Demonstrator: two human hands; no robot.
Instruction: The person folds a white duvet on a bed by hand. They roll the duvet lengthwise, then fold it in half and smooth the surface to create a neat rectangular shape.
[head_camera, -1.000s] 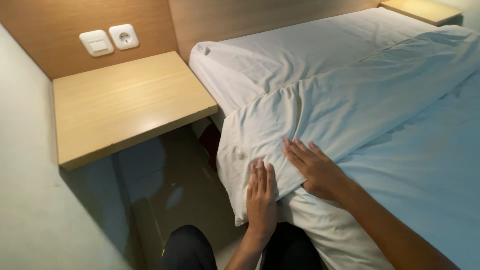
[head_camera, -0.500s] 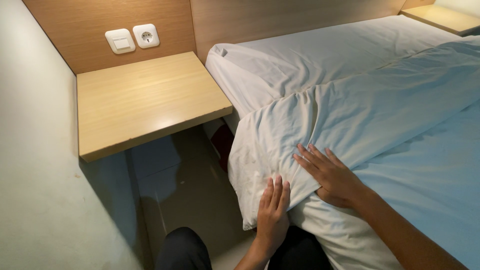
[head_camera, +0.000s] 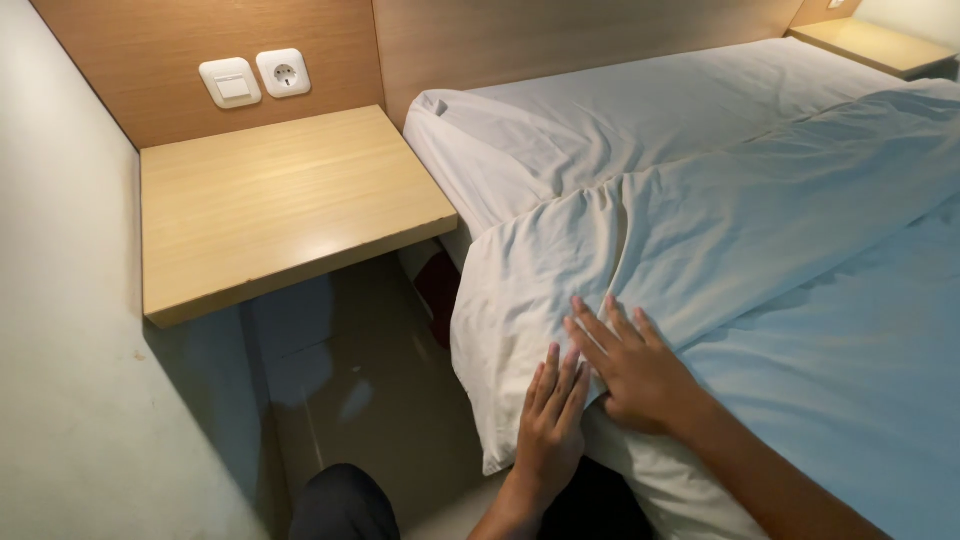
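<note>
the white duvet (head_camera: 700, 230) lies across the bed, its folded top edge running slantwise below the bare sheeted mattress (head_camera: 620, 130) near the headboard, and its near corner hangs over the bed's side, just above the floor. it looks soft and light, creased where it bunches at the corner; it would likely slide easily on the sheet and crumple under any push, so the firmest hold seems to be at the hanging corner or along the folded edge, where the cloth is doubled.

the left hand (head_camera: 552, 420) lies flat on the drooping corner of the duvet, fingers straight and close together, pinching nothing. the right hand (head_camera: 630, 365) rests just beside it, higher on the duvet, fingers spread and pressed onto the cloth; its fingertips touch the left hand's. neither hand grips a fold.

no container shows in the view.

beside the duvet, on the headboard side and to the left, a pale wooden bedside shelf (head_camera: 270, 200) juts from the wall. above the shelf sit a light switch (head_camera: 231, 82) and a wall socket (head_camera: 284, 72) on the wooden panel (head_camera: 200, 40). below the duvet's corner is the glossy floor (head_camera: 370, 380), with a dark red thing, too shadowed to tell, under the bed's edge.
</note>
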